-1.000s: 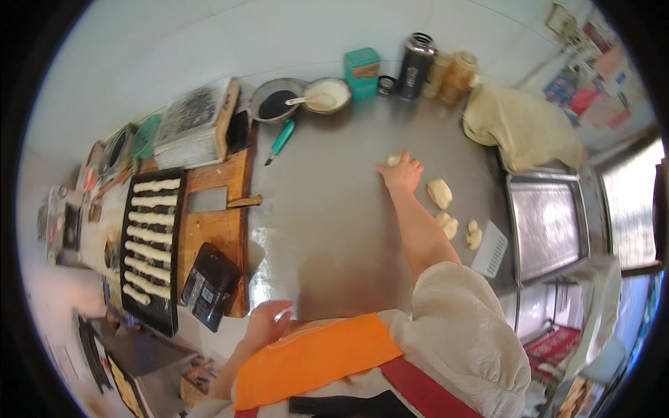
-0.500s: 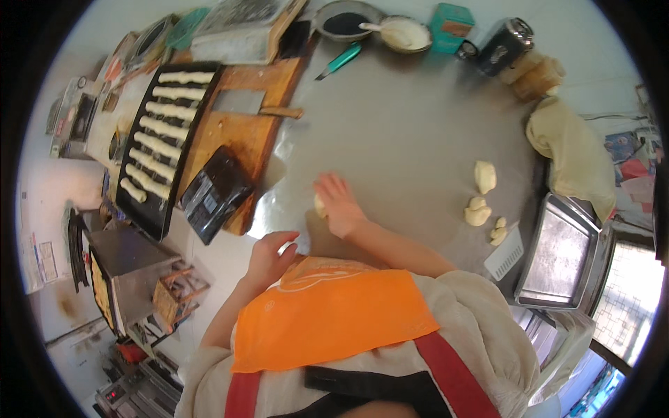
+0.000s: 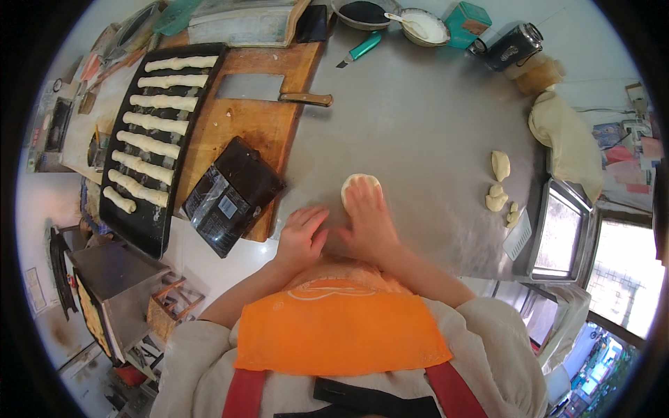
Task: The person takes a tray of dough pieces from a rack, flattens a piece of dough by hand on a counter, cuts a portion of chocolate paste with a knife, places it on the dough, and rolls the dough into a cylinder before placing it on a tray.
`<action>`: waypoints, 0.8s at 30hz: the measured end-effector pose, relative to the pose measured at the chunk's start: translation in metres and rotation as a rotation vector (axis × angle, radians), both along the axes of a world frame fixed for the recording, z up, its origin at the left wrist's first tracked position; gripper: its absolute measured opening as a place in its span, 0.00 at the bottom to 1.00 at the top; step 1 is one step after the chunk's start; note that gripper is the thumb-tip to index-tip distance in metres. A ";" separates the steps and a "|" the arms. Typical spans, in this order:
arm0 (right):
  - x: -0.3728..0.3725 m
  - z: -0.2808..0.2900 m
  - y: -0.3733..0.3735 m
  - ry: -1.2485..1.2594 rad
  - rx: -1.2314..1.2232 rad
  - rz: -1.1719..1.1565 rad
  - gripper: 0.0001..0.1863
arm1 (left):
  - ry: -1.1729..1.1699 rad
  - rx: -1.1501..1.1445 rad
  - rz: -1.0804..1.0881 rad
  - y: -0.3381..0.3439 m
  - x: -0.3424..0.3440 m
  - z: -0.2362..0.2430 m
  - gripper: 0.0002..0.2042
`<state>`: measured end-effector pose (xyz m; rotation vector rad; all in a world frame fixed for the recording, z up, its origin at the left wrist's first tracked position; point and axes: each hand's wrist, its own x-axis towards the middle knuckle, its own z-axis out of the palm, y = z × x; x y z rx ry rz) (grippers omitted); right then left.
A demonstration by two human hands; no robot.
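Note:
My right hand [image 3: 367, 217] lies on a flattened round of pale dough [image 3: 354, 182] near the table's front edge. Its fingers are stretched out and cover most of the round; only the rim shows. Just left of it, my left hand [image 3: 302, 235] hovers by the table edge, fingers loosely extended and thumb apart, holding nothing. Off to the right on the metal table [image 3: 418, 118] sit a larger dough piece [image 3: 500, 166], a lumpy one [image 3: 496, 198] and some small bits [image 3: 513, 215].
A black tray [image 3: 155, 224] of dough strips stands left, beside a wooden board [image 3: 202, 139] bearing a cleaver [image 3: 254, 87] and a black package [image 3: 233, 195]. Bowls [image 3: 424, 28], a green-handled knife [image 3: 364, 46] and a flask [image 3: 514, 47] stand behind. At right are a white scraper [image 3: 516, 237] and metal tray [image 3: 557, 230].
The dough under my right hand now shows as a wider, flat round. My left hand has come up and right, closer to the right hand. The view has shifted slightly.

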<state>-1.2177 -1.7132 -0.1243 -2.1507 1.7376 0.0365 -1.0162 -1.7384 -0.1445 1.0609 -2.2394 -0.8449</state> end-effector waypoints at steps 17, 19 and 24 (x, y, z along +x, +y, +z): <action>-0.045 -0.045 -0.006 -0.167 -0.088 -0.102 0.49 | -0.345 -0.118 -0.298 -0.057 -0.064 -0.045 0.34; -0.042 -0.047 0.005 -0.119 -0.045 -0.085 0.48 | -0.419 -0.097 -0.300 -0.049 -0.062 -0.043 0.37; -0.036 -0.042 0.029 -0.063 -0.037 -0.053 0.47 | -0.349 -0.029 -0.378 -0.007 -0.053 -0.050 0.41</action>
